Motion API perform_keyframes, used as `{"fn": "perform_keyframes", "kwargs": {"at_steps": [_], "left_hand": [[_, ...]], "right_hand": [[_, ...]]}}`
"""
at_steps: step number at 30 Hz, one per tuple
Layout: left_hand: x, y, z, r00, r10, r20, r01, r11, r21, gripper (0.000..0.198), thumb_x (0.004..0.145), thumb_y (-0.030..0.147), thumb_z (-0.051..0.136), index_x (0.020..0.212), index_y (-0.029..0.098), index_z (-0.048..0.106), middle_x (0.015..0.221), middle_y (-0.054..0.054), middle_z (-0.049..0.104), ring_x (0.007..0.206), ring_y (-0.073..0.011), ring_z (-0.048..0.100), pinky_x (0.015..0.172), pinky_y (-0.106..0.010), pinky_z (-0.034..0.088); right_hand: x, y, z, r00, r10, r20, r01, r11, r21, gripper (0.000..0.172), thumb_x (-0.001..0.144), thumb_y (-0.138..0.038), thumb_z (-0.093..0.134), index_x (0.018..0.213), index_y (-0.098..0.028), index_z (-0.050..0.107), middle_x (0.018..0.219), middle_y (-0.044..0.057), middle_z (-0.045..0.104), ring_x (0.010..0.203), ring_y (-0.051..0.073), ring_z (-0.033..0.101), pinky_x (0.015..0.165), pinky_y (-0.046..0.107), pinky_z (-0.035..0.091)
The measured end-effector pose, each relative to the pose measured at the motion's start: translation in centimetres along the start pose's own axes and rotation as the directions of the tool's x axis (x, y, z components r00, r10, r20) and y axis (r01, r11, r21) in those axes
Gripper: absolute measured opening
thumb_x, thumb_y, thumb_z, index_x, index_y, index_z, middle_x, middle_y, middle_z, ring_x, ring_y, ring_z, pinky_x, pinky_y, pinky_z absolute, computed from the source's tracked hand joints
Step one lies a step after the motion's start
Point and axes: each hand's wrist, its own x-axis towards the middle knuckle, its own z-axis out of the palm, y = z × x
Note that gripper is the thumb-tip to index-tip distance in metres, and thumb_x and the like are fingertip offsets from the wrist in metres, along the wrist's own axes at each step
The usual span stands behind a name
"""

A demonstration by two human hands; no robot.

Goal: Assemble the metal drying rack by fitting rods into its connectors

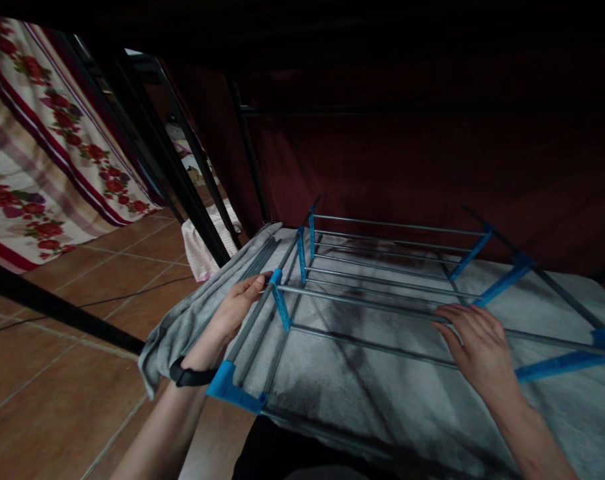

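Note:
A rack [352, 301] of grey metal tubes and blue plastic connectors lies on a grey cloth in front of me. My left hand [243, 301], with a black band on its wrist, grips the left side tube beside a blue connector [276, 279], thumb on top. On the right, my right hand [475, 333] curls its fingers over a long cross tube, with the thumb on the near side. Several loose grey tubes [260, 259] lie along the cloth's left edge, partly behind my left hand.
The grey cloth [332, 393] covers a bed-like surface inside a dark metal frame [162, 153]. A dark red cloth [382, 167] hangs behind. At left are a tiled floor [82, 373], a black cable [132, 291], a flowered curtain [47, 147] and a pale striped cloth [202, 250].

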Motion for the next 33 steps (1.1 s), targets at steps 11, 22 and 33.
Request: {"fn": "perform_keyframes", "kwargs": {"at_steps": [11,22,33], "left_hand": [[0.8,-14.0,-7.1,0.98,0.118,-0.159,0.109,0.348,0.931,0.043,0.098,0.022,0.038,0.127,0.004,0.062,0.127,-0.021,0.063,0.117,-0.0301,0.061,0.101,-0.037,0.047],[1.7,-18.2,-6.8,0.983,0.061,-0.173,0.166,0.107,0.98,0.043,0.093,0.013,0.036,0.127,0.007,0.062,0.118,-0.022,0.062,0.111,-0.0325,0.06,0.095,-0.042,0.047],[2.2,-17.8,-6.4,0.969,-0.008,-0.247,0.244,0.174,0.954,0.035,0.093,0.015,0.039,0.119,0.005,0.06,0.115,-0.022,0.065,0.111,-0.0329,0.062,0.092,-0.039,0.048]], "right_hand": [[-10.3,-5.8,5.5,0.986,0.068,0.151,-0.099,0.972,0.213,0.033,0.099,-0.025,0.043,0.125,-0.027,0.062,0.114,0.008,0.071,0.102,0.025,0.069,0.088,0.042,0.055],[-15.6,-7.9,12.7,0.913,0.207,0.352,-0.314,0.907,0.282,0.029,0.094,-0.023,0.043,0.105,-0.03,0.069,0.103,0.006,0.073,0.089,0.025,0.073,0.074,0.04,0.063],[-16.2,-8.2,13.8,0.908,0.279,0.314,-0.377,0.87,0.318,0.019,0.098,-0.028,0.044,0.104,-0.027,0.063,0.095,0.006,0.07,0.088,0.026,0.072,0.078,0.044,0.062]]}}
